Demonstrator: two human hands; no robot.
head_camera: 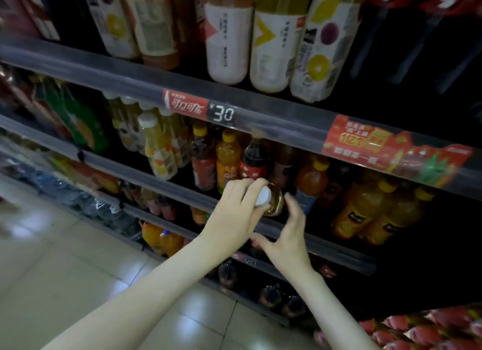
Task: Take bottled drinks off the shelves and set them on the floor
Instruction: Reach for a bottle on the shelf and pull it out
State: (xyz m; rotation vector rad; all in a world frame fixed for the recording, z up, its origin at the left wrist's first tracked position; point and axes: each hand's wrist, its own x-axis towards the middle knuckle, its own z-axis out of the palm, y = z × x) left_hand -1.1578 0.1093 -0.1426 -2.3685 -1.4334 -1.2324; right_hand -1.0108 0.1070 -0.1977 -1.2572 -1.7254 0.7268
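Dim shop aisle: dark shelving with grey plastic rails (169, 190) across the far side, pale glossy floor tiles (65, 258) near left. Grips, with the left hand (234, 214), a clear plastic bottle of amber drink with a white screw cap (275, 203): fingers curled round neck and cap, cap tipped toward the near side, at the front of the middle shelf. Cannot tell whether the base touches the shelf. Hovers with the right hand (287, 237) just right of it, fingers spread and loose, holding nothing. Behind, a dark cola bottle with red label (255, 156); right, orange juice bottles with yellow caps (365, 211). Above, a black "30" price tag (221, 113).
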